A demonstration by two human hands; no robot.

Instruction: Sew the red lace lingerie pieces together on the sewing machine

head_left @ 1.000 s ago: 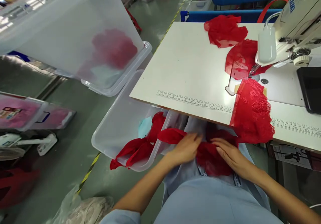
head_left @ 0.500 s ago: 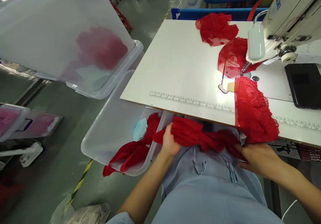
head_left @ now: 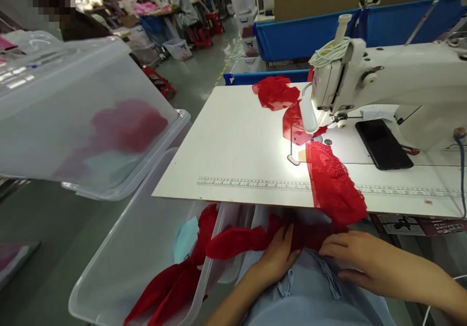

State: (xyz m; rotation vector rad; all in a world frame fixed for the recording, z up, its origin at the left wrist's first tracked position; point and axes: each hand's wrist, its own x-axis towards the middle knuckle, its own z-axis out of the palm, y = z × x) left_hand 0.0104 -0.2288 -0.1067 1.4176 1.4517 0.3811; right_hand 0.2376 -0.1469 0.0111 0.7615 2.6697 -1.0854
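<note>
My left hand point(head_left: 279, 255) lies over a bunched strip of red fabric point(head_left: 237, 242) on my lap, below the table edge, its fingers stretched out and the thumb apart. Beside the same fabric is my right hand point(head_left: 355, 258), fingertips touching it and thumb held away. A red sheer piece with a lace edge point(head_left: 333, 182) runs from under the sewing machine's needle area and hangs over the front edge close to my right hand. Part of the fabric on my lap is hidden by my hands and in shadow.
A clear plastic bin point(head_left: 120, 267) at left holds red fabric and a light blue piece point(head_left: 186, 238). Another bin point(head_left: 109, 121) sits tilted above it. On the white table point(head_left: 233, 141) are a sewing machine point(head_left: 394, 73), a phone point(head_left: 383, 143) and crumpled red fabric point(head_left: 275, 92).
My view has tipped up, showing more of the room. My left hand has moved from gripping the red fabric's left part to lying over its middle; my right hand's fingers have come into view.
</note>
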